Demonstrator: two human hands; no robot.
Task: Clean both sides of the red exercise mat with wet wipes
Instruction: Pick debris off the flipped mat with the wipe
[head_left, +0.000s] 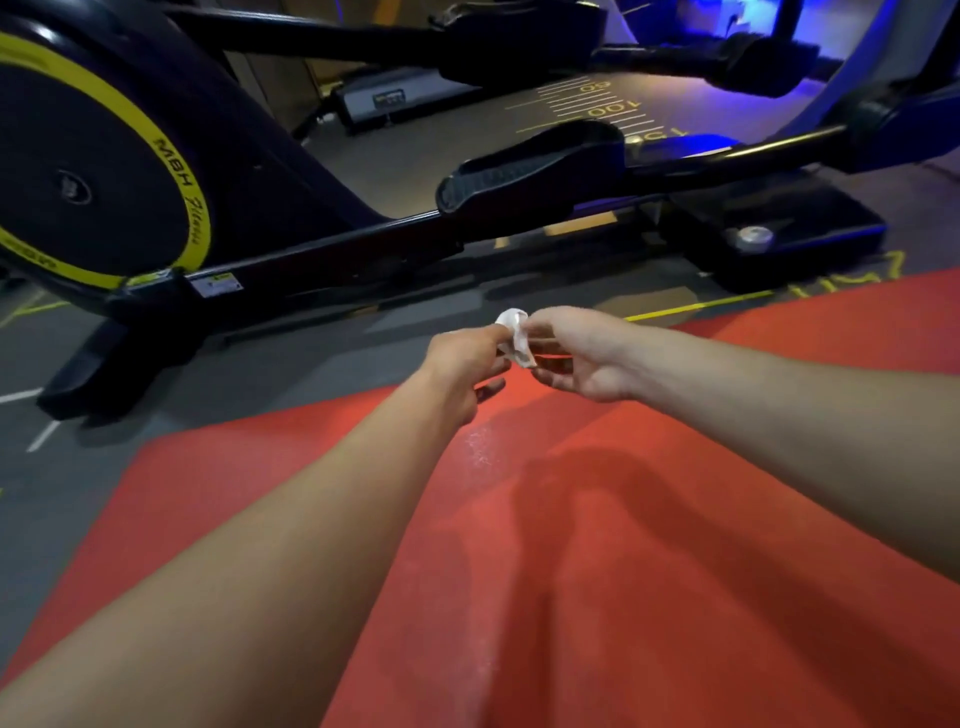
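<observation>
The red exercise mat (597, 545) lies flat on the floor and fills the lower half of the view, with a pale dusty streak near its middle. Both my arms reach forward over its far edge. A small crumpled white wet wipe (516, 332) is held in the air between my hands. My left hand (465, 364) pinches its left side and my right hand (582, 353) pinches its right side. The hands are almost touching, a little above the mat.
A black elliptical trainer with a yellow-ringed flywheel (88, 176) and a foot pedal (530, 176) stands right beyond the mat's far edge. Its base foot (98, 374) juts toward the mat's left corner. Grey floor (62, 493) with yellow and white lines lies left.
</observation>
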